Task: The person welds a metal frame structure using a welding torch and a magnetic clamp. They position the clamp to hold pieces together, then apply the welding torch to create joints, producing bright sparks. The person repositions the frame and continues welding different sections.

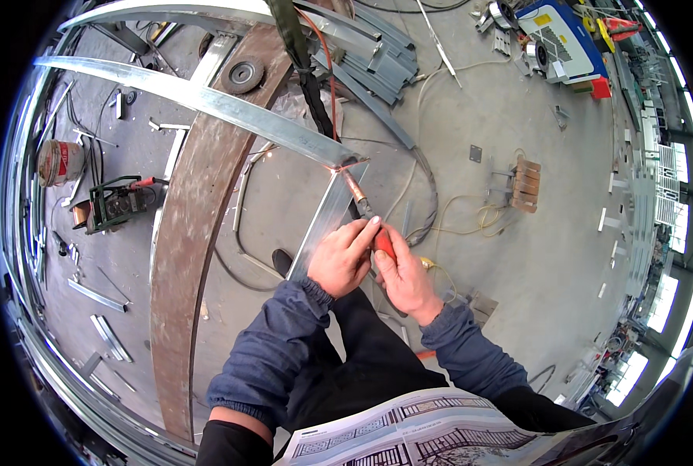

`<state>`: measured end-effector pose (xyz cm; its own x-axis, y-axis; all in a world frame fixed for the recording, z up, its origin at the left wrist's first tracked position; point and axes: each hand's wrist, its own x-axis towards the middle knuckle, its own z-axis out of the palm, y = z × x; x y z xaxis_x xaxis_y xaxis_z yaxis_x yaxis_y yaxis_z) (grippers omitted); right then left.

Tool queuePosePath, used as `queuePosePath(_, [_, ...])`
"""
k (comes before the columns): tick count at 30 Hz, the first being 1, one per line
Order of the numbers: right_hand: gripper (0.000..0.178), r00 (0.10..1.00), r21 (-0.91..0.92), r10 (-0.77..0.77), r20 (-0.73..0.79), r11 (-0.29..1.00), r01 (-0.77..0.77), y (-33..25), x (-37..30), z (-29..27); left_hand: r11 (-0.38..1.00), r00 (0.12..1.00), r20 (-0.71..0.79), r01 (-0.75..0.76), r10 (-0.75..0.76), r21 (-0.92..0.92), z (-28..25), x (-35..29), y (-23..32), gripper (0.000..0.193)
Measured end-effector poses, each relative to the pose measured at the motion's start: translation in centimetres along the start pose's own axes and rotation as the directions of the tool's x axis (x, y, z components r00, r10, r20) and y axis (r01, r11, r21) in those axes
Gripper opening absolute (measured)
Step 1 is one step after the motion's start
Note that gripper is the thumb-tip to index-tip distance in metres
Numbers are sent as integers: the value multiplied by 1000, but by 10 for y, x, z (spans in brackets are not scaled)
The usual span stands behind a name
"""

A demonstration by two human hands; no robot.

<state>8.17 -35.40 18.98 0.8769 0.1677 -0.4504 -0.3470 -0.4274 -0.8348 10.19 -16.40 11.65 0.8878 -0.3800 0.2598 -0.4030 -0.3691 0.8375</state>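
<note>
a printed sheet (408, 431) is seen lowest. above it, the red-handled torch (364, 208) is gripped in the right hand (408, 286); the left hand (340, 256) is held just beside it, fingers stretched toward the handle, though whether anything is clasped cannot be told. the torch's tip is placed at an orange-glowing corner between a short bar (324, 213) and a long bar (230, 109). farther off, a wheel (243, 74) is rested on a brown beam (187, 210).

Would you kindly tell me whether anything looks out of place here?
Metal offcuts lie scattered across the floor at left, looking untidy. The left hand and right hand are bare at the welding torch, odd near a glowing joint.
</note>
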Motion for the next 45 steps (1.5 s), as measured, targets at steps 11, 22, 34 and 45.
queuePosePath(11, [57,1000,67,16,5,998,-16,17,-7,1,992,994,25,-108,106,59,12,-3,-12,83])
queuePosePath(22, [57,999,98,-16,-34,995,19,30,0,7,999,998,63,-23,21,28,16,-5,-12,81])
queuePosePath(34, [55,996,96,-79,-47,992,83,37,7,11,995,999,32,21,-24,94,21,-7,-12,82])
queuePosePath(45, [55,994,98,-88,-71,991,95,36,6,13,996,999,47,8,-12,84,21,-6,-11,85])
